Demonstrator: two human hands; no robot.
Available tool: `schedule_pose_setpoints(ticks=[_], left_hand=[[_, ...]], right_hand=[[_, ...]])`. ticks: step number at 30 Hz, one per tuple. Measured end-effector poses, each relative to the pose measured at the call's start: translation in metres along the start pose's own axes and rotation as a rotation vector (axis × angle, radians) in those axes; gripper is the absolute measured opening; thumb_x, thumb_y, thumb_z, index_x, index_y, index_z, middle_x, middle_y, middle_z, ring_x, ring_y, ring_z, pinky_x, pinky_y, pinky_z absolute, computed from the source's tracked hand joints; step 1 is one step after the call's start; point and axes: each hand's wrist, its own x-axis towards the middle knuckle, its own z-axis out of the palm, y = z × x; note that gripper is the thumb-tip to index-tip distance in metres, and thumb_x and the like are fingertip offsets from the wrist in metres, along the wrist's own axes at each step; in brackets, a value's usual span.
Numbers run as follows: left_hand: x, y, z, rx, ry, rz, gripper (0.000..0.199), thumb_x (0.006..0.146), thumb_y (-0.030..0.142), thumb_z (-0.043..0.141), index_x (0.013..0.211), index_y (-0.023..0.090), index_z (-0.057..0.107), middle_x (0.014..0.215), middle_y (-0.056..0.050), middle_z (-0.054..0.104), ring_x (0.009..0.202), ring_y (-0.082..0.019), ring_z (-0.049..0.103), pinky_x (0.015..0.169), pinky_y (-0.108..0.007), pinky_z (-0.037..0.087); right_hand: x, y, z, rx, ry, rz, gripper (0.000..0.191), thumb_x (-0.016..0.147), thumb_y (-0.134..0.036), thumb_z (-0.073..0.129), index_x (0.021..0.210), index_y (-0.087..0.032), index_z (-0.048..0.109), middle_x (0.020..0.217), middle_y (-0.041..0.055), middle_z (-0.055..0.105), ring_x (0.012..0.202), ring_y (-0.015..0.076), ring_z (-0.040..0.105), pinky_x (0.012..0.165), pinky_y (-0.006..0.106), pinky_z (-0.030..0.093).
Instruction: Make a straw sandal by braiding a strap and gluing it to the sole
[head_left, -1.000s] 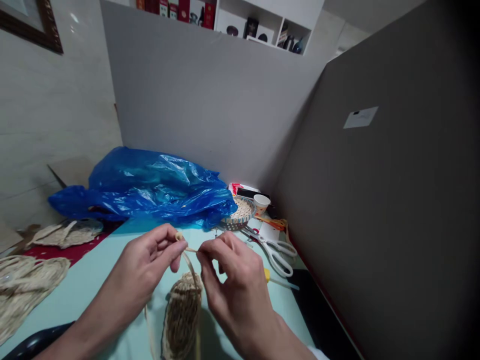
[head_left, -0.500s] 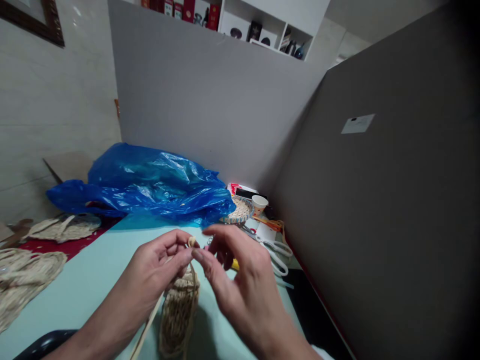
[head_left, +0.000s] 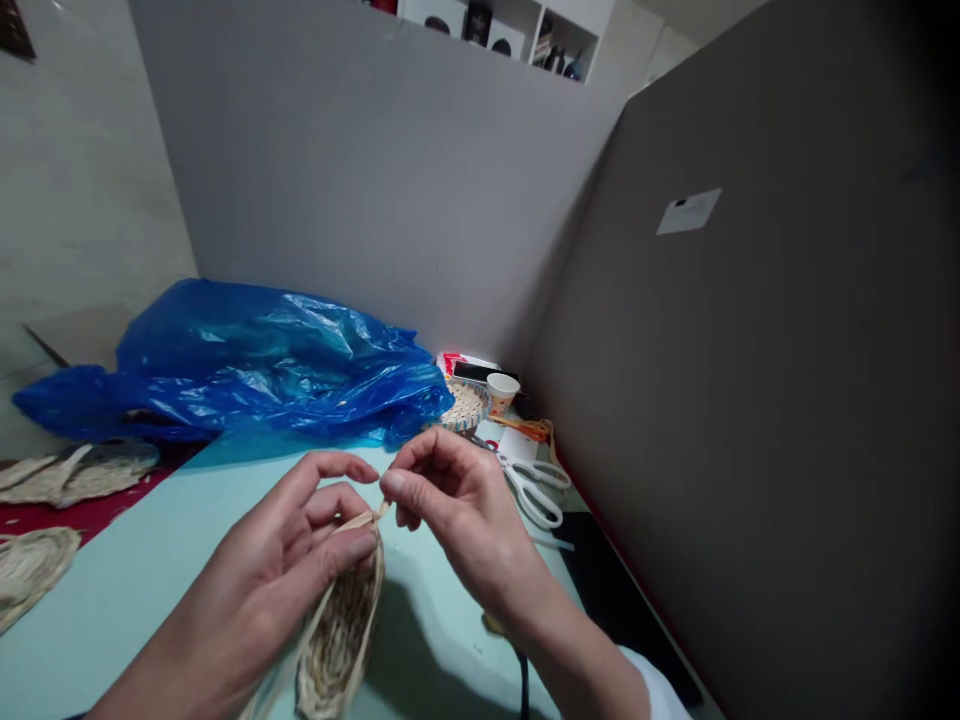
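A narrow oval woven straw sole [head_left: 341, 630] hangs below my hands, its coiled weave facing me. Pale straw strands [head_left: 381, 512] run along its edge and meet in a twist at its upper tip. My left hand [head_left: 300, 540] holds this tip between thumb and fingers, its index finger raised and curved. My right hand [head_left: 450, 505] pinches the end of the strand between thumb and index finger, just right of the left fingertips. More strand trails down below my left palm.
A crumpled blue plastic bag [head_left: 285, 360] lies at the back. White-handled scissors [head_left: 536, 490], a paper cup [head_left: 502, 393] and a woven basket [head_left: 466, 405] are back right. Woven straw slippers [head_left: 82, 475] rest at left on red cloth. Grey partitions [head_left: 390, 190] enclose the table.
My right hand has closed into a pinch on the strand, and my left index finger has lifted off it. The sole has tilted to show its coiled face. The view has shifted right.
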Motion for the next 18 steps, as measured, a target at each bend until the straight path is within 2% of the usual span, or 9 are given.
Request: schedule_pose_setpoints(ticks=[3,5,7,10,12,14,16,18], left_hand=[[-0.002,0.0,-0.002,0.036,0.007,-0.027,0.035,0.076,0.052,0.079,0.097,0.031,0.061,0.071,0.007,0.066,0.072,-0.016,0.059,0.066,-0.024,0.047],[-0.001,-0.002,-0.006,0.032,-0.013,-0.053,0.037,0.075,0.055,0.081,0.094,0.029,0.063,0.072,0.005,0.068,0.075,-0.017,0.06,0.067,-0.024,0.048],[-0.001,-0.004,-0.01,0.003,-0.03,-0.087,0.039,0.074,0.056,0.082,0.095,0.029,0.064,0.072,0.003,0.07,0.075,-0.018,0.06,0.066,-0.024,0.048],[0.001,-0.003,-0.014,-0.031,0.0,-0.113,0.039,0.073,0.056,0.083,0.095,0.028,0.066,0.073,0.004,0.071,0.073,-0.016,0.06,0.065,-0.022,0.048],[0.001,-0.001,-0.013,-0.038,0.032,-0.09,0.037,0.074,0.055,0.082,0.095,0.03,0.065,0.074,0.006,0.069,0.071,-0.016,0.061,0.064,-0.023,0.048],[0.001,0.001,-0.01,-0.024,0.04,-0.055,0.032,0.078,0.053,0.078,0.095,0.03,0.063,0.074,0.007,0.068,0.07,-0.017,0.062,0.065,-0.025,0.05],[0.001,0.002,-0.008,0.039,0.048,-0.002,0.029,0.081,0.052,0.074,0.095,0.031,0.06,0.072,0.007,0.067,0.07,-0.018,0.064,0.066,-0.026,0.051],[0.001,0.001,-0.009,0.137,0.084,0.067,0.029,0.083,0.054,0.071,0.094,0.031,0.06,0.073,0.006,0.067,0.073,-0.019,0.064,0.067,-0.025,0.051]], right_hand=[[0.0,0.002,0.005,-0.035,0.097,-0.037,0.012,0.083,-0.021,0.071,0.074,-0.017,0.064,0.067,-0.0031,0.062,0.06,0.0106,0.056,0.058,0.024,0.043],[0.0,0.003,0.007,-0.004,0.111,-0.029,0.012,0.083,-0.022,0.072,0.075,-0.017,0.065,0.068,-0.0028,0.063,0.06,0.0106,0.057,0.058,0.024,0.044],[0.002,0.003,0.005,0.08,0.055,0.014,0.016,0.081,-0.028,0.077,0.082,-0.018,0.064,0.072,-0.0032,0.063,0.062,0.0113,0.059,0.06,0.024,0.046],[0.003,0.005,0.0,0.097,-0.113,0.108,0.032,0.079,-0.04,0.083,0.093,-0.02,0.062,0.082,-0.0021,0.063,0.074,0.0135,0.061,0.069,0.026,0.049],[0.002,0.008,-0.002,0.107,-0.24,0.165,0.039,0.077,-0.047,0.084,0.093,-0.021,0.06,0.085,-0.0013,0.062,0.079,0.0151,0.062,0.072,0.027,0.048],[0.0,0.011,-0.003,0.132,-0.356,0.189,0.041,0.081,-0.054,0.08,0.09,-0.022,0.056,0.083,-0.0018,0.059,0.075,0.0154,0.063,0.069,0.027,0.048],[-0.004,0.011,-0.001,0.052,-0.39,0.154,0.039,0.09,-0.058,0.07,0.089,-0.024,0.051,0.08,-0.0028,0.056,0.067,0.0141,0.059,0.063,0.026,0.045],[-0.007,0.007,0.001,-0.156,-0.362,0.071,0.034,0.097,-0.054,0.061,0.087,-0.024,0.049,0.08,-0.0027,0.053,0.069,0.0139,0.053,0.062,0.025,0.041]])
